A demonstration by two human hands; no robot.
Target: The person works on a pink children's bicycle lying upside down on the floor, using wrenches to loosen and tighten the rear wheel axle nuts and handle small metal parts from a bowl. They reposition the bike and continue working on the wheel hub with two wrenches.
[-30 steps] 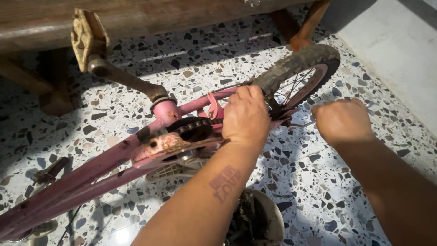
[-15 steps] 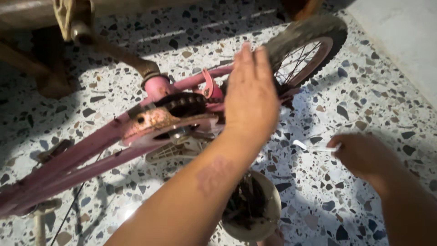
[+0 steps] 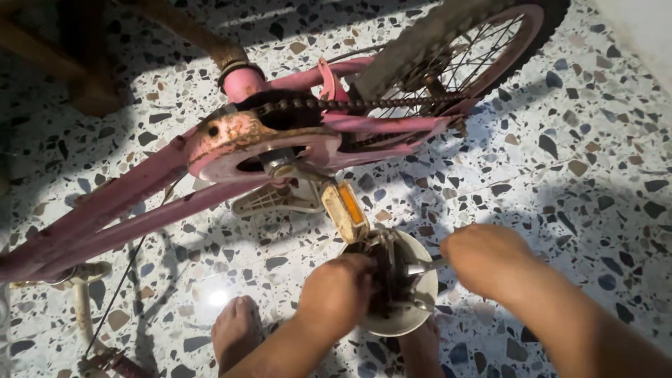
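Observation:
A pink child's bicycle (image 3: 140, 203) stands upside down, with a rusty chain guard (image 3: 238, 136), a chain (image 3: 329, 105) and a pedal with an orange reflector (image 3: 344, 208). Below the pedal a white bowl (image 3: 420, 297) holds dark greasy parts. My left hand (image 3: 336, 294) is curled over the bowl's left rim with its fingers down among the parts; what they hold is hidden. My right hand (image 3: 490, 262) is closed on a thin metal tool (image 3: 423, 267) whose tip reaches into the bowl.
The floor is speckled terrazzo (image 3: 581, 154). The bicycle's rear wheel (image 3: 476, 49) is at the top right. My bare feet (image 3: 238, 332) rest on either side of the bowl. A wooden bench leg (image 3: 91, 91) stands at the top left.
My left hand has left the bicycle's frame by the wheel and dropped to the bowl. My right hand has come in to the bowl with the tool. The view has tilted down.

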